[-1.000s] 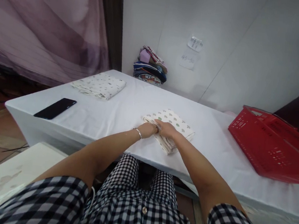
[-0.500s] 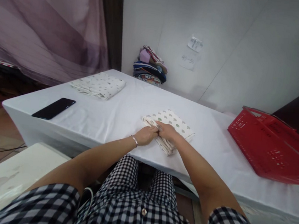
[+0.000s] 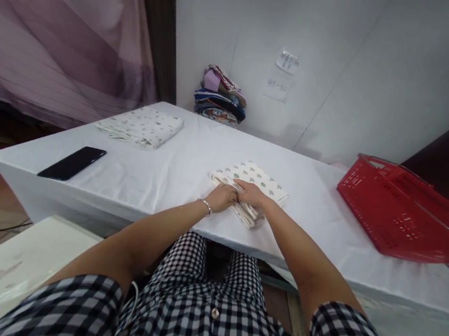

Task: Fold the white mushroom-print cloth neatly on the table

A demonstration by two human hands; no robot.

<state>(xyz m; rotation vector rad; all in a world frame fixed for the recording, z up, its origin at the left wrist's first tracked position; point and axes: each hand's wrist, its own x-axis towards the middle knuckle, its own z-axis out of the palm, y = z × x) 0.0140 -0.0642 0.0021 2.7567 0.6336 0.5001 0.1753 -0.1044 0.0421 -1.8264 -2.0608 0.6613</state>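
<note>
- Left hand (image 3: 223, 197): rests on the near-left edge of the folded patterned cloth (image 3: 261, 180), fingers curled over the hem and pinching the fabric; a thin bracelet (image 3: 206, 205) circles the wrist.
- Right hand (image 3: 250, 193): lies palm-down on the same cloth, just beside the left hand, the fingertips of both touching; fingers bent and pressed to the fabric. Whether they pinch a layer or merely press on it cannot be told.
- Forearms: both reach forward from checked short sleeves and converge at the cloth; a checked garment (image 3: 209, 311) fills the near foreground.
- Low white surface (image 3: 5, 268): near left, below the level of the table, bearing faint stains.
- Folded patterned cloth: cream with small green and grey motifs, folded to a compact rectangle, lying near the front edge of the table, about midway along it.
- Table (image 3: 159, 177): covered with a white sheet that hangs over its front edge.
- Black phone (image 3: 71, 162): flat on the table, screen up, well left of the hands and close to the front-left corner.
- Red basket (image 3: 396, 213): plastic, perforated, tipped on its side at the right end of the table, well apart from the cloth.
- Second folded cloth (image 3: 140, 126): similar pale print, at the far-left part of the table.
- Stack of coloured fabrics (image 3: 221, 96): at the table's far edge, against the white wall.
- Paper notes (image 3: 281, 75): two, fixed to the wall above the stack's right side.
- Mauve curtain (image 3: 61, 38): hangs at far left.
</note>
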